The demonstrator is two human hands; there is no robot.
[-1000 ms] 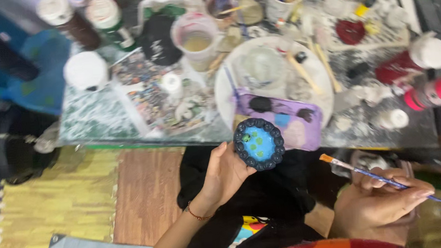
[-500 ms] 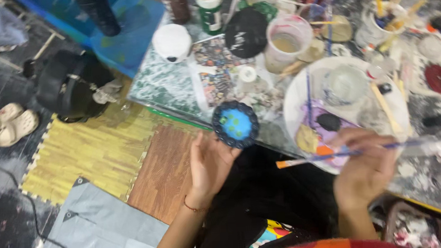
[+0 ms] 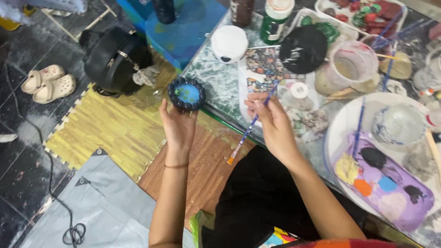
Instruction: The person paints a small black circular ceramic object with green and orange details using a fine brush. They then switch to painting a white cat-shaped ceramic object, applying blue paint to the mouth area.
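Observation:
My left hand point(image 3: 179, 126) holds up a small round dish point(image 3: 187, 93), dark blue at its beaded rim and light blue in the middle, beside the table's left edge. My right hand point(image 3: 273, 123) grips a thin blue paintbrush point(image 3: 251, 123) with an orange end pointing down and left; its bristle end is up near my fingers. The two hands are a short way apart, brush tip not touching the dish. A purple palette point(image 3: 385, 186) with blobs of yellow, orange, blue and black paint lies on a white plate point(image 3: 340, 126) at the right.
The glass table point(image 3: 217, 83) is crowded: paint bottles point(image 3: 274, 9), a white lid point(image 3: 229, 43), a black disc point(image 3: 303, 49), a cup of murky water point(image 3: 353, 67), brushes, a paint tray point(image 3: 362, 5). On the floor lie a black bag point(image 3: 118, 61), pale sandals point(image 3: 47, 83), a yellow mat point(image 3: 112, 126), a grey tarp and a cable.
My view has swung left and the dish has moved left with my left hand. My right hand has come away from the palette, bringing the brush close to the dish.

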